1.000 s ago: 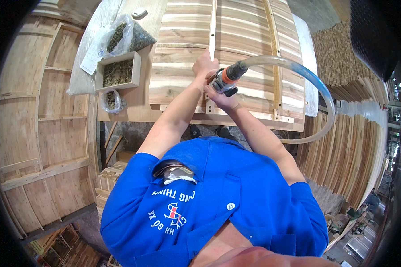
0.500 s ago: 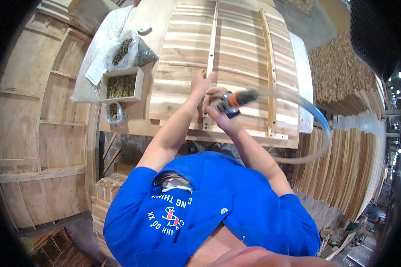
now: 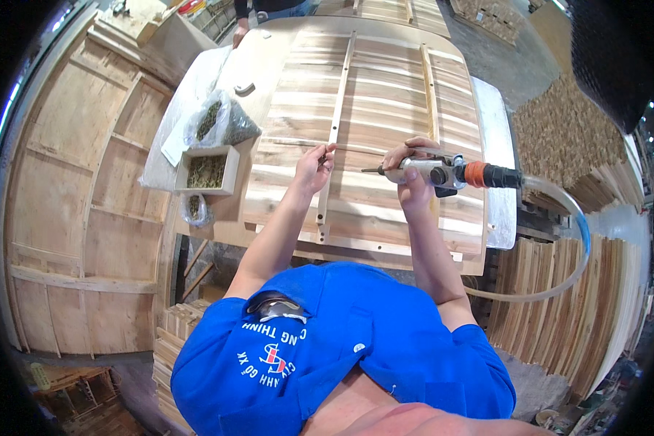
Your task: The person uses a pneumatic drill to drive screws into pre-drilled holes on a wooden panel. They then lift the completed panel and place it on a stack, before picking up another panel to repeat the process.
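My right hand (image 3: 414,178) is wrapped round an air screwdriver (image 3: 432,173), held level over the slatted wooden panel (image 3: 385,203). Its bit points left, toward my left hand (image 3: 312,171), with a gap between them. The fingers of my left hand are pinched together against a narrow wooden batten (image 3: 338,94) that runs lengthwise over the slats. Something small and dark shows at those fingertips, too small to make out. Dark holes dot the batten. A second batten (image 3: 429,87) lies along the right part of the panel.
An open box of small screws (image 3: 229,171) stands left of the panel, between plastic bags of screws (image 3: 241,129) (image 3: 196,211). A clear air hose (image 3: 570,207) loops off to the right. Stacked boards (image 3: 552,305) stand at the right. Another person's hand (image 3: 240,35) is at the table's far left.
My right hand has drawn the screwdriver away to the right of the batten, and its bit now points left. My left hand stays at the batten. The view has tilted, bringing another person into sight.
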`<state>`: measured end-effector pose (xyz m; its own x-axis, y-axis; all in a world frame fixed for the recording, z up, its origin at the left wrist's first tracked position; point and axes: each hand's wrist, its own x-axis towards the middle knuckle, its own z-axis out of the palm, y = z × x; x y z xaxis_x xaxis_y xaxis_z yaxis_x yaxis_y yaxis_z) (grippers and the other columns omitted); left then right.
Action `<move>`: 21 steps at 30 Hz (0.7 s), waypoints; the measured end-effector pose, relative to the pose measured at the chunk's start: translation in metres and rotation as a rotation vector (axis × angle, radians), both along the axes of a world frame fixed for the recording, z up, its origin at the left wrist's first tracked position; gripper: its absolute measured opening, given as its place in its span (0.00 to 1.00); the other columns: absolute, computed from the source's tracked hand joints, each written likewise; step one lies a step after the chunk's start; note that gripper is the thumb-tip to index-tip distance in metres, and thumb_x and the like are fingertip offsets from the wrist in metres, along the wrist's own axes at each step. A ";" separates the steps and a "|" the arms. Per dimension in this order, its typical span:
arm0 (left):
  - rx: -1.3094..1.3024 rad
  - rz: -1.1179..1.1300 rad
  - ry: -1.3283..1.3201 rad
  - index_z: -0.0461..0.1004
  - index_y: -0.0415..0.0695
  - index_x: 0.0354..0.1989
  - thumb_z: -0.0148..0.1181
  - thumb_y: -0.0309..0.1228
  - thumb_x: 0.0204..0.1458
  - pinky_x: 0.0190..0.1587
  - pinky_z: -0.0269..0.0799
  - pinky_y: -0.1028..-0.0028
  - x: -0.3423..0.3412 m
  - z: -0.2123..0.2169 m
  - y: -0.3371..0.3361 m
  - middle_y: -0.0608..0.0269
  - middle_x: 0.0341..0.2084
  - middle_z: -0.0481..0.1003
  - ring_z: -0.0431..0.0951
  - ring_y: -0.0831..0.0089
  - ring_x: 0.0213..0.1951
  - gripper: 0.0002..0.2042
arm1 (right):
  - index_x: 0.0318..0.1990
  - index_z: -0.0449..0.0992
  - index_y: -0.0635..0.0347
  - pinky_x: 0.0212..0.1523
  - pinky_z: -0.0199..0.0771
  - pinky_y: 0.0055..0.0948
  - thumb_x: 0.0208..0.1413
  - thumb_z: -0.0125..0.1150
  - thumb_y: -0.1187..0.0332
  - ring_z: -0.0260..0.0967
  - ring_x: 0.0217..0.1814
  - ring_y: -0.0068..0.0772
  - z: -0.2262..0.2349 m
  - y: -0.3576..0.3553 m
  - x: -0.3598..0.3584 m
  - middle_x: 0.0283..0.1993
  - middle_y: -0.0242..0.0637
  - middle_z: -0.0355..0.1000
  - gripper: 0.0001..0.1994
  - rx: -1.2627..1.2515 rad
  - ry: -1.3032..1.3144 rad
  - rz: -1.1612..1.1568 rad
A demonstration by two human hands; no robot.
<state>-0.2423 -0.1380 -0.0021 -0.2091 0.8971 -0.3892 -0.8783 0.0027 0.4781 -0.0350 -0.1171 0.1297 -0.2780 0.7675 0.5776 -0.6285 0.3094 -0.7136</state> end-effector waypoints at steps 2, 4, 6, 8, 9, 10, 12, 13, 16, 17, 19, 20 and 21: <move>0.057 -0.071 0.009 0.66 0.38 0.42 0.44 0.29 0.60 0.20 0.60 0.85 0.003 0.009 0.000 0.61 0.32 0.71 0.67 0.81 0.24 0.09 | 0.46 0.57 0.64 0.34 0.68 0.33 0.47 0.60 0.58 0.64 0.27 0.31 0.001 0.008 0.005 0.24 0.40 0.65 0.26 0.021 0.037 0.002; 0.045 -0.077 -0.014 0.67 0.41 0.41 0.44 0.30 0.60 0.18 0.60 0.86 0.010 0.017 0.005 0.63 0.32 0.71 0.66 0.82 0.23 0.08 | 0.46 0.57 0.64 0.32 0.68 0.33 0.48 0.59 0.57 0.64 0.27 0.31 0.005 0.018 0.009 0.24 0.40 0.64 0.25 0.051 0.074 -0.015; 0.059 -0.109 -0.023 0.67 0.42 0.41 0.45 0.30 0.60 0.19 0.60 0.86 0.019 0.025 0.004 0.63 0.32 0.71 0.66 0.82 0.23 0.07 | 0.46 0.57 0.64 0.32 0.68 0.32 0.49 0.59 0.56 0.63 0.27 0.31 0.008 0.025 0.011 0.24 0.40 0.64 0.25 0.066 0.114 -0.028; 0.138 -0.172 -0.044 0.68 0.42 0.42 0.46 0.30 0.59 0.22 0.62 0.86 0.020 0.029 0.003 0.63 0.33 0.72 0.68 0.80 0.25 0.07 | 0.46 0.57 0.63 0.31 0.67 0.33 0.49 0.58 0.55 0.62 0.26 0.31 0.010 0.031 0.006 0.24 0.40 0.64 0.25 0.063 0.159 -0.043; 0.175 -0.196 -0.073 0.68 0.42 0.41 0.47 0.30 0.58 0.23 0.63 0.85 0.017 0.028 0.001 0.62 0.34 0.73 0.70 0.78 0.27 0.07 | 0.46 0.57 0.63 0.31 0.67 0.33 0.49 0.58 0.55 0.62 0.26 0.31 0.013 0.032 0.003 0.24 0.40 0.64 0.25 0.063 0.171 -0.042; 0.213 -0.219 -0.101 0.69 0.42 0.41 0.48 0.29 0.58 0.23 0.64 0.84 0.014 0.027 -0.002 0.60 0.35 0.73 0.72 0.77 0.29 0.07 | 0.46 0.57 0.62 0.31 0.67 0.33 0.50 0.58 0.55 0.62 0.26 0.30 0.015 0.033 -0.002 0.24 0.40 0.64 0.25 0.062 0.184 -0.041; 0.114 -0.213 -0.067 0.67 0.43 0.42 0.47 0.29 0.58 0.27 0.67 0.83 0.015 0.035 -0.001 0.59 0.37 0.73 0.74 0.74 0.35 0.07 | 0.46 0.57 0.62 0.32 0.67 0.34 0.49 0.58 0.54 0.63 0.26 0.31 0.013 0.038 -0.009 0.24 0.40 0.64 0.25 0.042 0.219 -0.051; 0.064 -0.211 -0.049 0.67 0.43 0.43 0.47 0.28 0.58 0.28 0.69 0.83 0.015 0.039 -0.001 0.58 0.39 0.73 0.75 0.72 0.38 0.07 | 0.45 0.57 0.63 0.32 0.68 0.34 0.48 0.59 0.54 0.64 0.26 0.32 0.011 0.041 -0.013 0.24 0.40 0.65 0.26 0.027 0.237 -0.050; -0.012 -0.187 -0.023 0.65 0.43 0.45 0.48 0.27 0.57 0.34 0.72 0.80 0.010 0.046 -0.003 0.56 0.44 0.71 0.72 0.68 0.47 0.09 | 0.45 0.57 0.63 0.32 0.69 0.34 0.47 0.61 0.55 0.65 0.26 0.33 0.010 0.041 -0.025 0.24 0.41 0.65 0.26 -0.020 0.277 -0.055; 0.012 -0.194 -0.017 0.64 0.43 0.47 0.47 0.28 0.58 0.36 0.74 0.79 0.007 0.047 -0.003 0.55 0.45 0.70 0.71 0.66 0.48 0.10 | 0.45 0.57 0.64 0.32 0.69 0.34 0.47 0.61 0.55 0.65 0.26 0.33 0.009 0.041 -0.028 0.24 0.40 0.66 0.26 -0.032 0.283 -0.053; -0.014 -0.199 -0.028 0.65 0.43 0.47 0.47 0.28 0.58 0.36 0.73 0.79 0.003 0.047 -0.004 0.55 0.44 0.70 0.71 0.67 0.47 0.10 | 0.45 0.57 0.64 0.32 0.69 0.34 0.47 0.61 0.56 0.65 0.26 0.33 0.001 0.044 -0.032 0.23 0.40 0.66 0.26 -0.060 0.289 -0.031; -0.025 -0.201 -0.031 0.65 0.42 0.46 0.47 0.28 0.58 0.36 0.73 0.80 -0.001 0.044 -0.004 0.55 0.44 0.71 0.71 0.68 0.47 0.10 | 0.45 0.57 0.64 0.32 0.69 0.34 0.47 0.61 0.56 0.65 0.26 0.32 -0.001 0.043 -0.035 0.23 0.40 0.66 0.26 -0.059 0.277 -0.026; -0.052 -0.196 -0.105 0.66 0.42 0.45 0.47 0.29 0.58 0.34 0.73 0.80 -0.004 0.040 -0.004 0.55 0.43 0.71 0.72 0.68 0.46 0.09 | 0.45 0.57 0.64 0.32 0.69 0.35 0.47 0.60 0.56 0.65 0.26 0.32 -0.003 0.043 -0.038 0.23 0.41 0.66 0.26 -0.059 0.266 -0.023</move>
<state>-0.2462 -0.1420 0.0380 0.0115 0.8949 -0.4461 -0.9034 0.2006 0.3791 -0.0733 -0.0744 0.1267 -0.1049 0.8061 0.5824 -0.7894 0.2886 -0.5418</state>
